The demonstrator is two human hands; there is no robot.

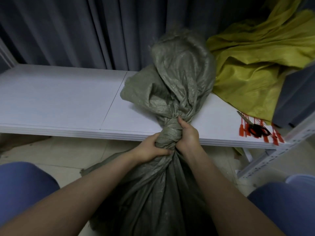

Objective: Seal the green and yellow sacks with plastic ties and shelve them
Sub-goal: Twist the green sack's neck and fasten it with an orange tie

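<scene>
A grey-green woven sack (153, 189) stands on the floor between my knees. Its neck is twisted tight, and the loose top flops over the white shelf board (56, 103). My left hand (150, 149) grips the twisted neck from the left. My right hand (187, 135) grips it from the right, thumb up against the bunched fabric. A yellow sack (252, 65) lies crumpled on the shelf at the back right. Several orange plastic ties (243, 130) lie at the shelf's right front corner.
Black-handled scissors (255, 129) rest on the ties. A grey curtain (85, 31) hangs behind the shelf. A white perforated metal upright (272, 154) slants down at the right. A dark grey box (296, 99) sits on the shelf's right end.
</scene>
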